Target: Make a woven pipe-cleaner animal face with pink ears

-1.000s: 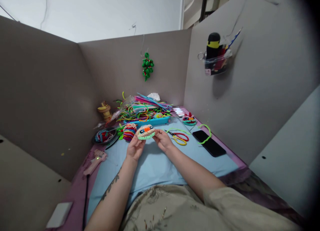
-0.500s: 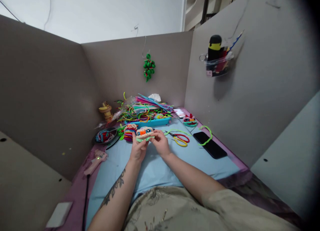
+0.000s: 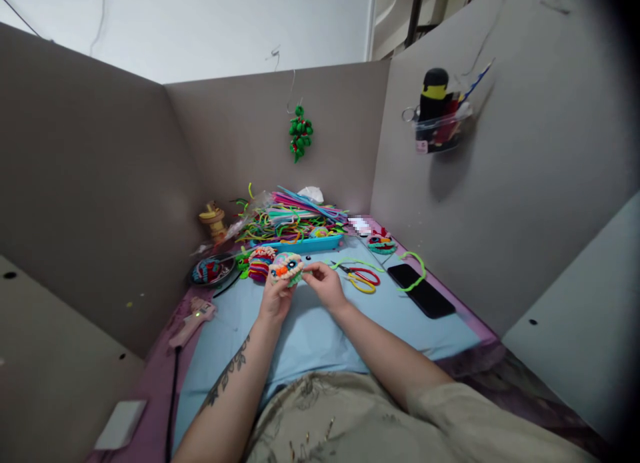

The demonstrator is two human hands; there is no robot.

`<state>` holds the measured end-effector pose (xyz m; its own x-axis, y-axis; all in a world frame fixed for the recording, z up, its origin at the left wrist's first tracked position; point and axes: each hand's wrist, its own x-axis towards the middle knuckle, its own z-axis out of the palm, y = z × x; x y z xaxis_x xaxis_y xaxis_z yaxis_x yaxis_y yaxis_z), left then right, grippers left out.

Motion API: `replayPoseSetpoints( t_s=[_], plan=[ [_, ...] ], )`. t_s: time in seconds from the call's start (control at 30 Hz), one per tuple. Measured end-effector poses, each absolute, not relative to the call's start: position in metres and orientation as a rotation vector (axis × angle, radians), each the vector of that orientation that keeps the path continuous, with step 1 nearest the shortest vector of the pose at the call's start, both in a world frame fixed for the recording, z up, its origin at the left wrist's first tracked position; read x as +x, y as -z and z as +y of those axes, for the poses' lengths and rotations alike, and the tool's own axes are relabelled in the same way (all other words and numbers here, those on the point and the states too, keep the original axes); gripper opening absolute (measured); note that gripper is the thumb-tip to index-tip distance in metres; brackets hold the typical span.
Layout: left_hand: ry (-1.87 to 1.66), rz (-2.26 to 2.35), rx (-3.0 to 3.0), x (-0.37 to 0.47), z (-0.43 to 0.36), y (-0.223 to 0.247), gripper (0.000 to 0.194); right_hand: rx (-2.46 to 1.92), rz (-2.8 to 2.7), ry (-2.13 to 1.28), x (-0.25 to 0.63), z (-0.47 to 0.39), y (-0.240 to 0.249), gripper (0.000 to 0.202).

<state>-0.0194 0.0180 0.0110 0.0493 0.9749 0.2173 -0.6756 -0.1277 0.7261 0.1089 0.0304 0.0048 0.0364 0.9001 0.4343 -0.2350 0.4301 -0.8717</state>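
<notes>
Over the blue cloth, my left hand (image 3: 277, 299) is closed around a small fuzzy animal head (image 3: 287, 270), apparently made of pipe cleaners. It is cream and mint green, with dark eyes and an orange nose, and is tilted. My right hand (image 3: 324, 284) pinches at its right edge with thumb and fingertips; whether a separate strand lies between them is too small to tell. Just behind on the left sits a striped, multicoloured fuzzy piece (image 3: 261, 266). To the right of my right hand lie pliers (image 3: 363, 279) with one red and one yellow handle.
A blue tray (image 3: 300, 243) heaped with pipe cleaners (image 3: 295, 215) stands at the back. On the right are a black phone (image 3: 421, 291) with a green pipe cleaner across it and another fuzzy head (image 3: 381, 243). A pink glue gun (image 3: 193, 324) and a black bowl (image 3: 231, 271) are on the left.
The animal head has turned and tilted in my left hand, its face now angled down to the left. My right hand has shifted slightly right, toward its edge.
</notes>
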Motion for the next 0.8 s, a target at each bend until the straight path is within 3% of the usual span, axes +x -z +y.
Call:
replayPoseSetpoints(
  t_s=[0.2,0.4,0.8],
  plan=[
    [-1.556,0.495,0.891,-0.016,0.019,-0.01,0.062,-0.637,-1.043,-1.123,0.112,0.035,-0.006,0.024],
    [-1.58,0.526,0.838,-0.019,0.022,-0.008,0.065,-0.586,-1.209,-1.342,0.108,0.029,-0.01,0.021],
    [-1.45,0.523,0.722,-0.019,0.017,-0.008,0.055,-0.67,-1.007,-1.272,0.116,0.047,-0.002,0.026]
  ],
)
